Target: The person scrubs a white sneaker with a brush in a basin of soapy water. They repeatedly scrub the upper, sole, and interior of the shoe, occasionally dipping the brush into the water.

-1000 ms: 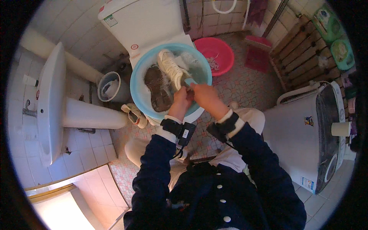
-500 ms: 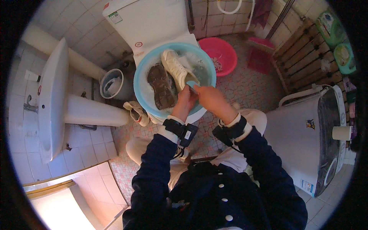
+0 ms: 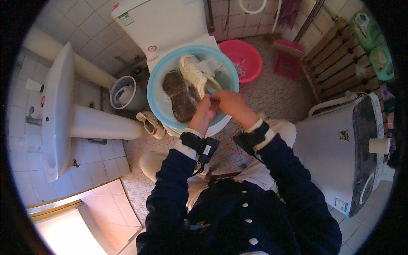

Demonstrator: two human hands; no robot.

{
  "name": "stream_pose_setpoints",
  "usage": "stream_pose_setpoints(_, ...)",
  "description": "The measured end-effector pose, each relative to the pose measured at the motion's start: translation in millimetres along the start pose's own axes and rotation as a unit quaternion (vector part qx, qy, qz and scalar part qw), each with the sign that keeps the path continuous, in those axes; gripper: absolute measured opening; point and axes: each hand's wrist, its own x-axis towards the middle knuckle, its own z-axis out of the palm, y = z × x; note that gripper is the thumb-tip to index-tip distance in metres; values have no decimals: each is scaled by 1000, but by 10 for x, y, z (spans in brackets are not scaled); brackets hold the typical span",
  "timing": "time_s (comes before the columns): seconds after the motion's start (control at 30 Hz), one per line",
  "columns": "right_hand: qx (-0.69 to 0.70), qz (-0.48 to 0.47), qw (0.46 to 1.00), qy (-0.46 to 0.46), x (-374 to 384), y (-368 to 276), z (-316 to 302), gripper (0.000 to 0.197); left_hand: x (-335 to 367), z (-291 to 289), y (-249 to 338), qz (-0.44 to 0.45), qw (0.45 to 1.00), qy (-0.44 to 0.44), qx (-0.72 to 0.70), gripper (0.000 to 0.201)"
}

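Note:
A light-blue basin (image 3: 151,104) of foamy water rests on the toilet. In it leans a white sneaker (image 3: 192,73), its toe toward the far rim and its heel toward me. My left hand (image 3: 205,111) is closed around the sneaker's heel end. My right hand (image 3: 233,105) is closed on a small light-blue tool (image 3: 211,90) at the shoe's opening; the fingers hide most of it, so its kind does not show. To the left of the sneaker lies a dark brown, sole-shaped thing (image 3: 178,97), wet and partly under foam.
Behind the basin is the white toilet tank (image 3: 168,23). A pink basin (image 3: 244,59) stands to the right, a small bucket (image 3: 123,91) and another sneaker (image 3: 151,124) to the left. The pedestal sink (image 3: 59,110) and the washing machine (image 3: 331,153) flank me.
My right hand and the light-blue tool have shifted slightly, with less of the tool showing. The sneaker's opening is tipped a little differently. My left hand still grips the heel end.

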Motion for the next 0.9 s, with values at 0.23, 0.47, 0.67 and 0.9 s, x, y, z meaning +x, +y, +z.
stream_pose_setpoints(0.23, -42, -42, 998, 14, -15, -13, 7, 15, -81, -13, -2, 48, 999, 7, 7, 22)
stream_pose_setpoints(0.47, -15, -40, 998, 41, -85, -45, 3, 15, -66, -21, -12, 30, 999, -1, -42, 21)
stream_pose_setpoints(0.67, -22, -6, 1000, 3, -97, -66, 9, 27, -42, -26, 48, 16, 1000, -24, -8, 15)
stream_pose_setpoints(0.9, -50, -20, 998, 22, -37, -29, 16, 18, -118, -15, -7, 37, 999, 21, -8, 16)
